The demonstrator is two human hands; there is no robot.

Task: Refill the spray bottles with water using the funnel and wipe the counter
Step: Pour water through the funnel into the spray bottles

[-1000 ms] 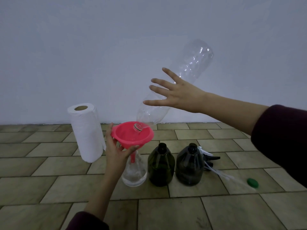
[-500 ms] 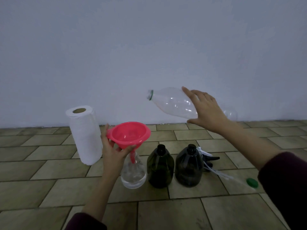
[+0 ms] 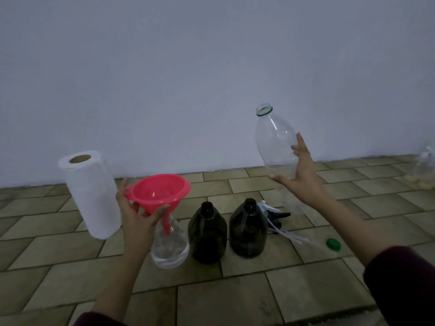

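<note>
Pretty dim in here: plain pale wall [image 3: 211,78] at the back and a floor of beige rectangular tiles [image 3: 235,300] with dark grout lines. The person's left hand [image 3: 136,215] curls round the bowl of a pink plastic funnel [image 3: 157,191], thumb on one side and fingers on the other, with the spout down in the neck of a clear round spray bottle [image 3: 170,245] holding a bit of water. Just beside that stand two dark green round bottles [image 3: 207,234], both uncapped. The right hand [image 3: 299,175] holds an empty clear plastic water bottle [image 3: 275,142] up in the air, mouth upward, fingers spread fairly wide round its lower half. A white paper towel roll [image 3: 90,194] stands left of the funnel. Spray trigger heads with tubes [image 3: 275,215] lie behind the right-hand dark bottle, and a small green cap [image 3: 333,244] sits on the tiles nearby.
</note>
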